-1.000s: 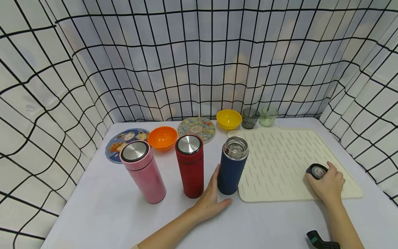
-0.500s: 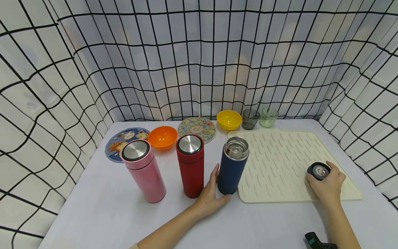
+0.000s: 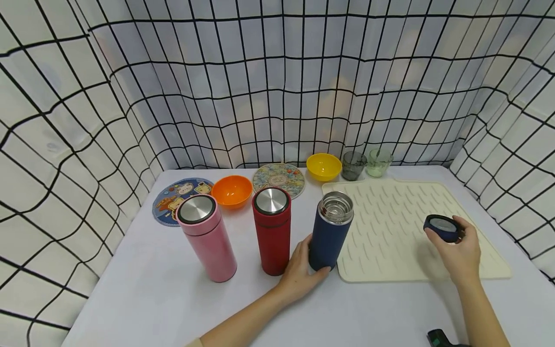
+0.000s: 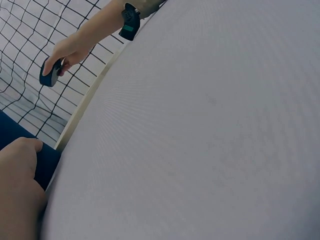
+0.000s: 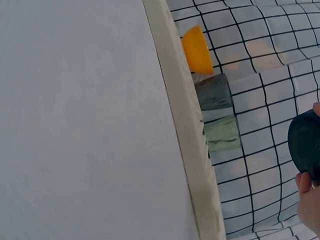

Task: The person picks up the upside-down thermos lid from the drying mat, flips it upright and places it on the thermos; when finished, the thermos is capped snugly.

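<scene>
The blue bottle [image 3: 325, 248] stands upright, its steel mouth uncovered, with the left hand [image 3: 299, 279] curling its fingers round the base. The right hand [image 3: 464, 250] pinches the dark blue lid [image 3: 441, 227], tilted above the cream mat [image 3: 386, 246], whose left edge lies just beside the bottle. To the left stand a capped red bottle [image 3: 274, 243] and pink bottle [image 3: 214, 250]. Any writing on the two picture coasters [image 3: 279, 179] is too small to read. Two bowls [image 3: 234, 201] and two glasses [image 3: 353, 168] sit near the far edge of the white surface [image 3: 368, 315], which stretches in front of the bottles; netting [image 3: 302, 58] rises behind.

Black-gridded pale cloth [image 3: 293, 38] round three sides of a white table [image 3: 147, 289] marks a screened booth.
</scene>
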The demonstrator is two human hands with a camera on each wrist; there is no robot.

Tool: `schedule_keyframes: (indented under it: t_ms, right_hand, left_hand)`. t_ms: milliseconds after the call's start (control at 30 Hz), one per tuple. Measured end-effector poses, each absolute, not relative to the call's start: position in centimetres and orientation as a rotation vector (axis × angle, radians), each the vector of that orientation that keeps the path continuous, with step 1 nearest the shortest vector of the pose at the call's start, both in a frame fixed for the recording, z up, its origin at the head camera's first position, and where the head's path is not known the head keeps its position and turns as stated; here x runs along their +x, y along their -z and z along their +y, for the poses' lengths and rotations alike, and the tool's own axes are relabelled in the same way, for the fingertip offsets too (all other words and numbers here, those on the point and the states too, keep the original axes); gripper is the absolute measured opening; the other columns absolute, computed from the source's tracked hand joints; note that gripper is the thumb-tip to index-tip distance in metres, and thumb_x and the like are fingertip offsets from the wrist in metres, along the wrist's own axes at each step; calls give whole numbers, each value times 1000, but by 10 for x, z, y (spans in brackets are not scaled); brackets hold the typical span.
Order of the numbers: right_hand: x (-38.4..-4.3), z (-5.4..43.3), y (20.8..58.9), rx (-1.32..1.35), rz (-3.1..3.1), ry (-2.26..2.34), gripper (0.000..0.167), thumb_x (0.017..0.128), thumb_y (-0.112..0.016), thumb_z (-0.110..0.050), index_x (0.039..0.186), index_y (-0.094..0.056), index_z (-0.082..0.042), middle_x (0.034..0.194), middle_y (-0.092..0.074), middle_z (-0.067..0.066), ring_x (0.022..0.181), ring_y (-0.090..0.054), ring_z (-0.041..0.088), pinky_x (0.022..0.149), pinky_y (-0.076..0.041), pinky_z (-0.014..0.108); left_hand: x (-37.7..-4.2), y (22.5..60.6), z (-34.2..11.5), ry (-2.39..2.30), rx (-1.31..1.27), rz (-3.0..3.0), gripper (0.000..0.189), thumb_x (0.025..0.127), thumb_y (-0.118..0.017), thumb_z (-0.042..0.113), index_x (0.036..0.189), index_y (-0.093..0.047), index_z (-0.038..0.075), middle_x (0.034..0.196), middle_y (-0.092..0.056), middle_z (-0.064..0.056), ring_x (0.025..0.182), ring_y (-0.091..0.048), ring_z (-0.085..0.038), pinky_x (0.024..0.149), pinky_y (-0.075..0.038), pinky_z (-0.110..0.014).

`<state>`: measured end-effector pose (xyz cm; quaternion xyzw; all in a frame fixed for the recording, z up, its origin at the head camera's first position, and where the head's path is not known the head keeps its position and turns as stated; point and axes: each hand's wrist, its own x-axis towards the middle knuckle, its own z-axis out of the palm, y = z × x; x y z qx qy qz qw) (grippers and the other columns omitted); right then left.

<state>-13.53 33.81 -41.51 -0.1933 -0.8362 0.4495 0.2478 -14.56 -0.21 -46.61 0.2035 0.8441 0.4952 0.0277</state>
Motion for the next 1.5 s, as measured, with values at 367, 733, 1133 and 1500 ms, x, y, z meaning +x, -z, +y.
schedule_keyframes:
  t_ms: [367,733,1133,1500]
  right_hand:
    - [-133,295,374,268,-2003,-1473,76,61,-66,26,130,-43,4,117,-52,2,99,-49,11,76,-42,10]
    - [-138,243,338,912,-1742,-1787,84,56,-58,35,133,-29,15,122,-45,21,105,-51,22,82,-48,20]
    - [-149,213,327,1032,-1701,-1751,73,67,-75,10,126,-32,17,118,-45,21,101,-48,25,84,-46,24]
    - [-164,190,322,1107,-1693,-1740,76,72,-76,-3,132,-30,11,121,-48,19,106,-47,28,89,-42,29]
  left_hand:
    - [-145,465,-1,-1457,691,2697,80,85,-64,34,143,-17,9,132,-37,-7,123,-39,-20,99,-36,-43]
    - [-147,465,-1,-1468,782,2706,78,86,-64,30,143,-16,7,133,-36,-9,124,-37,-20,101,-35,-40]
    - [-147,466,-1,-1498,751,2658,79,85,-66,28,143,-17,8,135,-36,-7,125,-36,-17,102,-34,-39]
    - [-146,470,-4,-1502,738,2664,78,84,-66,28,143,-19,7,135,-36,-7,125,-36,-17,102,-34,-38]
